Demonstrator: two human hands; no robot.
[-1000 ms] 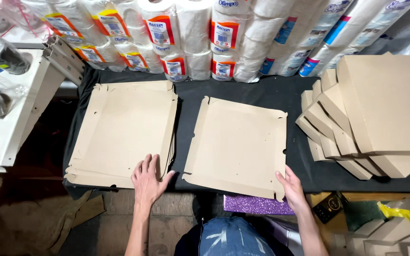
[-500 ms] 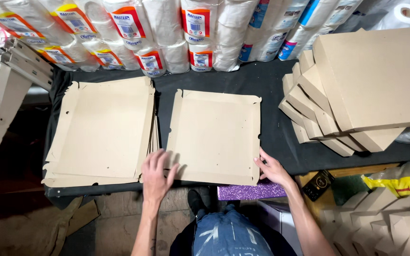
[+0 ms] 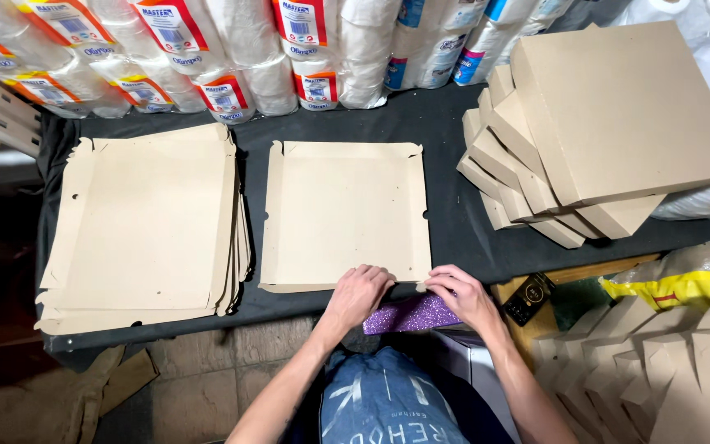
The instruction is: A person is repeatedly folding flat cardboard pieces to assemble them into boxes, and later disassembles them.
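Both hands, left hand (image 3: 361,293) and right hand (image 3: 462,294), are pinching the near edge of the flat cardboard box blank (image 3: 345,215) lying mid-surface (image 3: 445,123); grip seemingly narrow. Uneven pressing risks a crooked crease.

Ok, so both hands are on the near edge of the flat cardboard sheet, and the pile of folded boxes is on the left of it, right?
Not quite. The head view shows the folded boxes stacked to the right of the sheet; on its left lies a stack of flat blanks. The left hand and right hand are indeed on the sheet's near edge.
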